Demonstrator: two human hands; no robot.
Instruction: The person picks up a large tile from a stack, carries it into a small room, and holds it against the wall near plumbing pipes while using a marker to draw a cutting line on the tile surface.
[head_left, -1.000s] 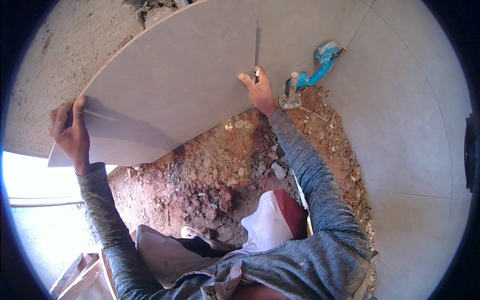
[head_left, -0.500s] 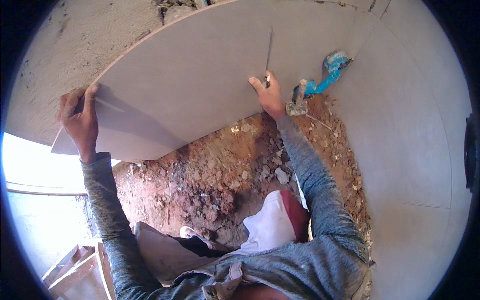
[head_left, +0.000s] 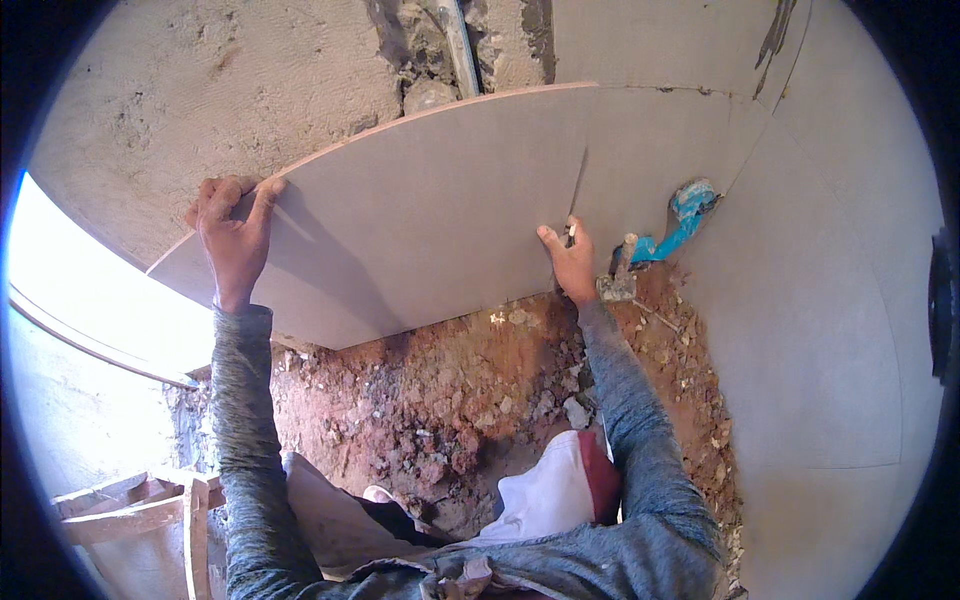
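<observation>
Rough plaster wall (head_left: 200,90) backs the grey tile (head_left: 430,210). Left hand (head_left: 232,235) hooks its top corner, right hand (head_left: 572,262) pinches the lower edge; both should press evenly, keeping joints aligned.

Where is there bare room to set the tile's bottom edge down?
Rubble floor below the tile, between the forearms, is open but lumpy. Crowded right of the right hand: hammer and blue pipe. Left hand grips the tile's top corner.
</observation>
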